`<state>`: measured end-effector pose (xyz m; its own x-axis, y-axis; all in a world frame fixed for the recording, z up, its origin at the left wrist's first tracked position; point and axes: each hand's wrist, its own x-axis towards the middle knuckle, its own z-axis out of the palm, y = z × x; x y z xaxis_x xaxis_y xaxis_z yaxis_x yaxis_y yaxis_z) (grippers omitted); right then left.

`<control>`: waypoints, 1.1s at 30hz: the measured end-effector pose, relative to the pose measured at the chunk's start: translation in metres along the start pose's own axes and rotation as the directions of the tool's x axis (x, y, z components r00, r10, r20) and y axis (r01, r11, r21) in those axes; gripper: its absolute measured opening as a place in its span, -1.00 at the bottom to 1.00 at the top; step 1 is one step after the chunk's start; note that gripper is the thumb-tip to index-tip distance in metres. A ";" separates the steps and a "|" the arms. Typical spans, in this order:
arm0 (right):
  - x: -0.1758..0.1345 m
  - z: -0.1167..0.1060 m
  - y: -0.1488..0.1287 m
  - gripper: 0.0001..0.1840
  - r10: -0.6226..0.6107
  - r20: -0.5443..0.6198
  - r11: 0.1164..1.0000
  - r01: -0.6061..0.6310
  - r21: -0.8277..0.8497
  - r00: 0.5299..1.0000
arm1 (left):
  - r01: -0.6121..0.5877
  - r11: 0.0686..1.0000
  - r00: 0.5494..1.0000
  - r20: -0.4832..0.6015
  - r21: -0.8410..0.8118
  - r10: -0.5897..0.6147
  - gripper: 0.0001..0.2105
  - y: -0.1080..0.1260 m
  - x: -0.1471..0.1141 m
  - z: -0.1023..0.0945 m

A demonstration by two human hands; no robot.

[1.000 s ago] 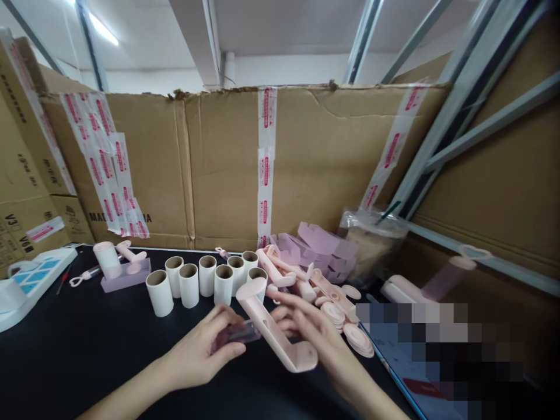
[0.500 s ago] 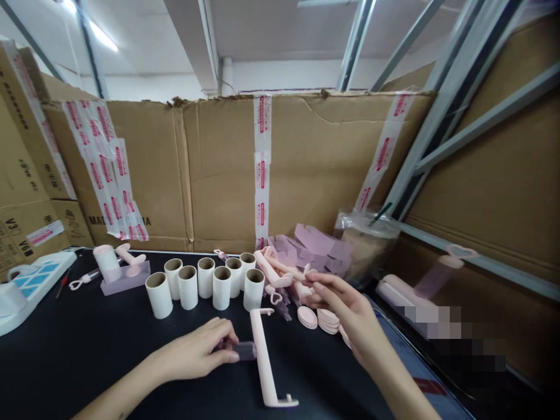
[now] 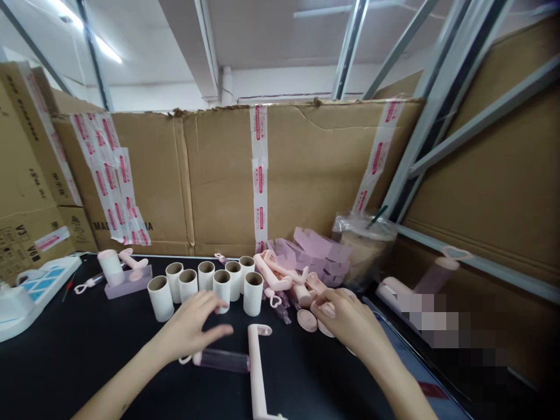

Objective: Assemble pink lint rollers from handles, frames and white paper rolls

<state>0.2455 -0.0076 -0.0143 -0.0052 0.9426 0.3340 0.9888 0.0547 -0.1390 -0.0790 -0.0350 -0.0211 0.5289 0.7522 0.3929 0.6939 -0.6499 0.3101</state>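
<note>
My left hand is open, thumb and fingers apart, above a translucent purple tube with a pink collar and a loop at its left end. The tube lies on the black table, its right end against a long pale-pink bracket with a short arm at each end. My right hand is at the right-hand pile, fingers curled over the pink discs; whatever is between its fingertips is hidden. Pink plastic parts lie heaped just left of it.
Several white cardboard tubes stand behind my left hand. Folded purple sheets and a plastic bag sit at the back right. A purple holder and a white power strip are at left; a cardboard wall closes the back.
My left hand has let go of the purple tube and risen up and left, fingers opening. My right hand has come down from the pink parts to the discs. The view has shifted slightly.
</note>
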 end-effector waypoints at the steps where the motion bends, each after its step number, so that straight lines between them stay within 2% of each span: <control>1: -0.001 -0.001 0.000 -0.80 0.034 -0.008 0.998 -0.035 -0.060 0.999 | 0.026 0.997 0.993 -0.115 0.067 -0.019 -0.74 -0.003 0.005 -0.001; 3: -0.001 -0.001 0.000 -0.76 0.085 -0.017 0.987 -0.087 -0.139 0.996 | 0.097 0.972 0.955 -0.296 0.212 -0.031 -0.73 -0.008 0.015 -0.003; 5: -0.001 0.000 0.000 -0.73 0.107 -0.013 0.980 -0.107 -0.168 0.994 | 0.140 0.938 0.932 -0.362 0.317 -0.017 -0.71 -0.011 0.025 -0.004; 8: -0.001 0.000 -0.001 -0.70 0.118 0.013 0.977 -0.114 -0.178 0.993 | 0.126 0.920 0.941 -0.339 0.371 0.007 -0.76 -0.013 0.034 0.000; 11: -0.001 0.000 0.000 -0.72 0.116 0.058 0.981 -0.105 -0.163 0.992 | 0.101 0.932 0.949 -0.315 0.348 0.015 -0.87 -0.012 0.037 0.006; 14: -0.001 -0.001 0.000 -0.75 0.110 0.077 0.986 -0.100 -0.132 0.991 | 0.064 0.946 0.950 -0.311 0.318 0.041 -0.90 -0.010 0.034 0.006; 16: 0.001 -0.001 0.000 -0.77 0.118 0.074 0.988 -0.110 -0.109 0.990 | -0.011 0.970 0.936 -0.339 0.244 0.096 -0.90 -0.008 0.030 0.001; 19: 0.003 -0.002 0.002 -0.73 0.148 0.050 0.988 -0.145 -0.058 0.988 | -0.180 0.984 0.906 -0.390 0.004 0.167 -0.93 -0.005 0.022 -0.010; 21: 0.004 -0.006 0.003 -0.62 0.132 0.014 0.983 -0.133 0.124 0.991 | -0.246 0.947 0.896 -0.420 -0.205 0.142 -0.98 -0.001 0.017 -0.013; 22: 0.003 -0.009 0.002 -0.55 0.098 -0.002 0.959 -0.094 0.267 0.995 | -0.263 0.911 0.891 -0.442 -0.318 0.103 -0.93 0.001 0.015 -0.012; 23: 0.002 -0.012 0.000 -0.50 0.045 -0.013 0.906 -0.035 0.421 0.999 | -0.274 0.861 0.887 -0.460 -0.428 0.054 -0.85 0.004 0.013 -0.010; 25: -0.002 -0.021 -0.010 -0.49 -0.090 -0.022 0.744 0.082 0.663 0.996 | -0.279 0.739 0.881 -0.469 -0.613 -0.056 -0.67 0.012 0.012 -0.004; 28: -0.012 -0.031 -0.033 -0.61 -0.237 -0.001 0.516 0.127 0.847 0.971 | -0.235 0.613 0.893 -0.417 -0.754 -0.170 -0.49 0.024 0.011 0.006; 30: -0.017 -0.031 -0.051 -0.70 -0.247 -0.032 0.364 0.123 0.923 0.968 | -0.174 0.613 0.901 -0.376 -0.771 -0.218 -0.46 0.029 0.011 0.010; 33: -0.024 -0.020 -0.071 -0.76 -0.203 -0.146 0.180 0.183 0.966 0.968 | -0.066 0.695 0.924 -0.306 -0.716 -0.228 -0.44 0.032 0.010 0.012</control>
<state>0.1785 -0.0404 0.0060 -0.1837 0.8535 0.4877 0.0329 0.5012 -0.8647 -0.0456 -0.0466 -0.0177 0.1813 0.8100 0.5577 0.0970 -0.5791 0.8095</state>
